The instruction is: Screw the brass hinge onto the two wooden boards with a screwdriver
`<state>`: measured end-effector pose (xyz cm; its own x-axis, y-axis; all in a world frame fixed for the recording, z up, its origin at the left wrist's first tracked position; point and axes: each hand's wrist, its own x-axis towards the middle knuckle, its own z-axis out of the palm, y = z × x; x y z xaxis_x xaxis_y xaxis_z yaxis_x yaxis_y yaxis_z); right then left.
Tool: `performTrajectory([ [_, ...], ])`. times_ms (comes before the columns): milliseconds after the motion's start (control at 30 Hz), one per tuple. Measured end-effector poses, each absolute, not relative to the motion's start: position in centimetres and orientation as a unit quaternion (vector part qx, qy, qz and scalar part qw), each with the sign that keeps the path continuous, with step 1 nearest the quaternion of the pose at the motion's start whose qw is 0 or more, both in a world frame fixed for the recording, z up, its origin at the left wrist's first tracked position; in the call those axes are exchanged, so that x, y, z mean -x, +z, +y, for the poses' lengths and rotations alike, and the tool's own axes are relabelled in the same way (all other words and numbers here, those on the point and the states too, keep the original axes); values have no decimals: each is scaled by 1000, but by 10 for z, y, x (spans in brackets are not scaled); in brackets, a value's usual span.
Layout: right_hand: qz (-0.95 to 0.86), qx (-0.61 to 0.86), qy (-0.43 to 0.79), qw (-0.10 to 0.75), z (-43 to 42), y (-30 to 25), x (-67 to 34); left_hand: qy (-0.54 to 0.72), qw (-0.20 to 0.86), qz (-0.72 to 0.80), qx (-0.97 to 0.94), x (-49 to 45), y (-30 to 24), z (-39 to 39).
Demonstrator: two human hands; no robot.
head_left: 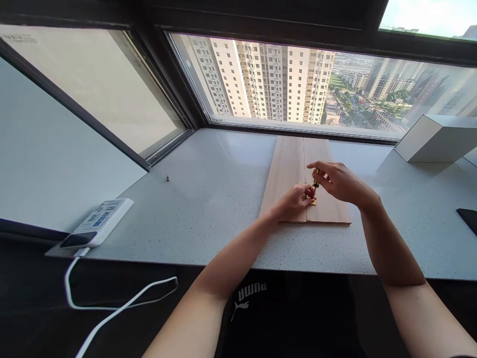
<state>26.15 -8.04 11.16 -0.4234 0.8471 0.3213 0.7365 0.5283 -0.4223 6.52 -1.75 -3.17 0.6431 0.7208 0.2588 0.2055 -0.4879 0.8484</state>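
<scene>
Two pale wooden boards lay flat on the counter, side by side and butted along one seam. Left board, right board. Long axis ran front to back: far ends at the counter's back edge below the window, near ends short of the front edge, roughly mid-counter.

Both hands were over the near end of the seam, arms coming in from the front edge at an angle. A small brass fitting sat at the seam, mostly hidden by fingers, so its exact form was unclear.

The left hand was nearer the fitting, fingers curled down over it. Pinching or just pressing: cannot tell. The right hand was closed around a yellow-and-black screwdriver, held upright and just above the right board, tool end aimed down at the fitting. Tip hidden, so contact was unconfirmed.

Around them: white box near the back right corner, black slab at the right edge, white power strip at the front left corner, its white cable hanging below the front edge.
</scene>
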Motion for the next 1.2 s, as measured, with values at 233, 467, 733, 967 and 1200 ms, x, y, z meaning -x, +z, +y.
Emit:
performTrajectory([
  [233,-811,528,72,240,-83,112,-258,317,444,260,-797,-66,-34,-16],
  [467,-826,497,84,253,-81,113,-264,314,426,251,-811,-67,-36,-17],
  [733,-811,518,76,262,-83,113,-264,320,322,273,-848,-64,-33,-13],
  [967,-806,512,73,287,-104,128,-270,312,339,253,-851,-66,-31,-10],
  [1200,-799,517,11,306,-106,136,-283,317,364,253,-839,-69,-30,-11],
])
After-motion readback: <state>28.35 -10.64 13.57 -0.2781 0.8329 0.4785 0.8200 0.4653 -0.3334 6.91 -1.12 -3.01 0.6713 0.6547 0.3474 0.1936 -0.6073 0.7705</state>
